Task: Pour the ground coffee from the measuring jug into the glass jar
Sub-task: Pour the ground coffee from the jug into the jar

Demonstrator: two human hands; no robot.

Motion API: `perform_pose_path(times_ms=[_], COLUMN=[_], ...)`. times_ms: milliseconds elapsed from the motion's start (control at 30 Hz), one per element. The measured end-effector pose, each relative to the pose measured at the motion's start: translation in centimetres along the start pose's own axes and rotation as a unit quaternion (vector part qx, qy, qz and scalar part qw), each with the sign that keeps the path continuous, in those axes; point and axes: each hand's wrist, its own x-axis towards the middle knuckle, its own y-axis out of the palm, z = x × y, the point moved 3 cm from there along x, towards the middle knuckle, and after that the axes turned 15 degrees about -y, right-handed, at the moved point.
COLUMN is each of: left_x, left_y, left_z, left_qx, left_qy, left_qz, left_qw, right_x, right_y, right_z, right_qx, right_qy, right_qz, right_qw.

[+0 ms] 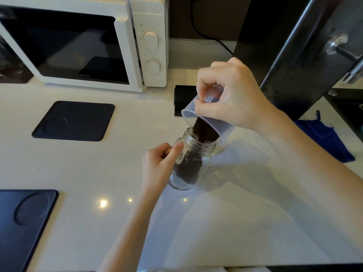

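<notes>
A person's right hand [233, 99] grips a translucent plastic measuring jug [204, 122] by its handle, fingers curled tight, and tips it steeply over a clear glass jar [193, 160] on a white kitchen counter [235, 213]. Dark ground coffee [204, 129] slides from the jug's lip into the jar's threaded mouth, where a dark heap already stands. The left hand [160, 163] wraps the jar's side, fingers closed around the glass, seemingly with something small tucked in the palm. A white microwave [82, 42] stands behind. To pour cleanly, the lip should stay over the opening, the tilt rising gently while the jar is held steady.
</notes>
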Motion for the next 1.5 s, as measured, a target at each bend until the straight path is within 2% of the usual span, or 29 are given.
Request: perform_pose_path(times_ms=[1500], left_x=[-0.1], left_y=[0.2], left_z=[0.1], left_qx=[-0.03], left_qy=[-0.005], left_qz=[0.003], left_qw=[1.0], right_x=[0.4], right_y=[-0.1], right_z=[1.4], right_qx=[-0.035], right_qy=[-0.07], right_qz=[-0.003], right_qw=[0.997])
